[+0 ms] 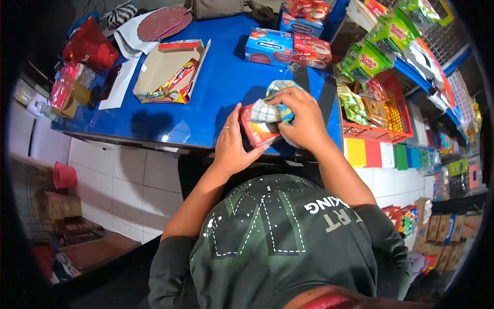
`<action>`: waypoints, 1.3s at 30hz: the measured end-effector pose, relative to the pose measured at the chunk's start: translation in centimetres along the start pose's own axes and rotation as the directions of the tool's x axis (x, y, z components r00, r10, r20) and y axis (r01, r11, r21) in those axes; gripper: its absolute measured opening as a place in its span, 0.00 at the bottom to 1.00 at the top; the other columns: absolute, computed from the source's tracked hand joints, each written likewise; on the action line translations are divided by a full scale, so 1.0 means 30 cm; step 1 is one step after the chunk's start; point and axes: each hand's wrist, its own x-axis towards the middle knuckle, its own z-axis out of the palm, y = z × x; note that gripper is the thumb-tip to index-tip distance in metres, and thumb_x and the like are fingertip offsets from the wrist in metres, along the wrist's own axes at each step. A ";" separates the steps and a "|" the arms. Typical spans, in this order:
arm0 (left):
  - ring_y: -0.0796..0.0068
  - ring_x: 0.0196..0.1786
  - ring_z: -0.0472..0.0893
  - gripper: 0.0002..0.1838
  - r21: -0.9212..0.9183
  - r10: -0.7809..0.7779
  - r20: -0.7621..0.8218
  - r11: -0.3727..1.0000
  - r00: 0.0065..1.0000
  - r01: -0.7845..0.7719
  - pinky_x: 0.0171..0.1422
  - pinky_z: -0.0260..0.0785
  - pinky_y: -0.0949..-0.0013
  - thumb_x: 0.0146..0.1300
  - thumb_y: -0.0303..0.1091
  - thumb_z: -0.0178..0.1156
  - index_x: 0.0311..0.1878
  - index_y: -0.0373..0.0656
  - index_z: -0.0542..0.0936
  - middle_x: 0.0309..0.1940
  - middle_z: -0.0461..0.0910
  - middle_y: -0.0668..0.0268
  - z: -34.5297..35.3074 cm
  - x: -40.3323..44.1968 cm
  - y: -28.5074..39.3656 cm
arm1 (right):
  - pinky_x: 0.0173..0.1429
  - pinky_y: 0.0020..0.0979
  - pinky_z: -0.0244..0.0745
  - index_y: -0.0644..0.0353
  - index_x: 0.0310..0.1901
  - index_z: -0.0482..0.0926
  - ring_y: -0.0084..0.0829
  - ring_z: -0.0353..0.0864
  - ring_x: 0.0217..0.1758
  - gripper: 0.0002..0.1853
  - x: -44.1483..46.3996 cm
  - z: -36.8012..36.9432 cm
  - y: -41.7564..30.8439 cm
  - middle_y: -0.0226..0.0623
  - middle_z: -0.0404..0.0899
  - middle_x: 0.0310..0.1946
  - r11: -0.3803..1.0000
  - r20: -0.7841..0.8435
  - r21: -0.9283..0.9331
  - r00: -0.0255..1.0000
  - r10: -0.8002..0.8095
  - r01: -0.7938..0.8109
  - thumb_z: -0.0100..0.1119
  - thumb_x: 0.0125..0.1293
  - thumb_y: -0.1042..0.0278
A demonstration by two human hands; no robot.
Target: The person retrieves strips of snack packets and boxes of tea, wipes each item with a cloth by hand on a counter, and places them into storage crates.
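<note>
Left grip clasps red box at near side of counter, presumably bracing it; right grip bunches checked cloth against it

L hand on box, R hand w/ cloth

Pink bucket, red basket, green packets

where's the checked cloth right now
In the head view, the checked cloth is just right of the middle, bunched in the right hand against the red box that the left hand holds.
</note>
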 end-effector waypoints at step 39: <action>0.65 0.61 0.67 0.52 -0.560 -0.050 0.102 0.823 0.993 0.099 0.66 0.61 0.63 0.40 0.30 0.74 0.67 0.37 0.51 0.60 0.61 0.56 0.108 0.143 0.165 | 0.53 0.40 0.65 0.53 0.38 0.76 0.40 0.72 0.50 0.19 -0.182 -0.307 -0.067 0.34 0.74 0.40 0.992 0.171 0.086 0.980 -0.103 0.089 0.66 0.39 0.73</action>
